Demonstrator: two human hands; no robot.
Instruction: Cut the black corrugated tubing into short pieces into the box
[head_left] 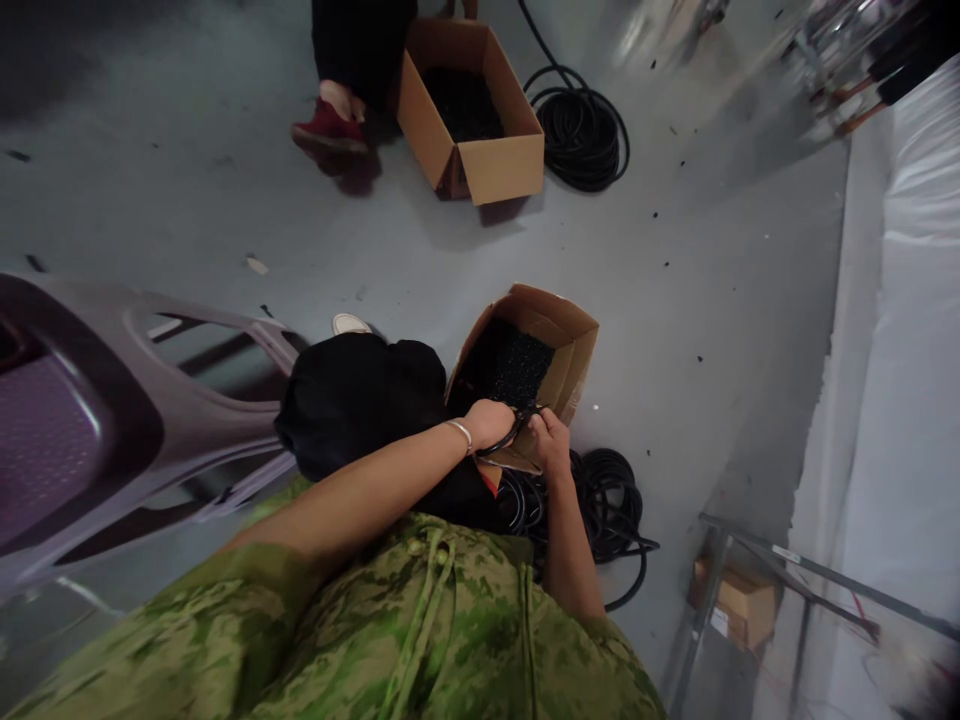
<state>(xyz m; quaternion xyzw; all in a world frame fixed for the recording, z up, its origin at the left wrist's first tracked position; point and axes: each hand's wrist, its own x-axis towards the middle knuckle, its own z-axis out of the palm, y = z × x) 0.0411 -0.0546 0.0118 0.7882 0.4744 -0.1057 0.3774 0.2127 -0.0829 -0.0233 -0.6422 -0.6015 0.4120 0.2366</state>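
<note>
My left hand [491, 424], with a bangle at the wrist, is closed over the near edge of an open cardboard box [577, 350]. A thin black hose [512, 440] curves beneath its fingers. My right hand [552, 440] is closed beside it, thumb and fingers pinching the dark hose near its end. Any tool between the two hands is too small and dark to make out. Many small black pieces [517, 362] lie inside the box. Below my hands, more black hose lies in loose coils [611, 495], and a small orange-red piece [491, 474] shows by the box.
Across the grey floor stands another cardboard box [502, 170] with black contents, beside a hose coil [583, 135] and a person's red shoe [328, 130]. A plastic chair [135, 400] is on my left. To the right are a metal frame [795, 560] and a small carton [746, 605].
</note>
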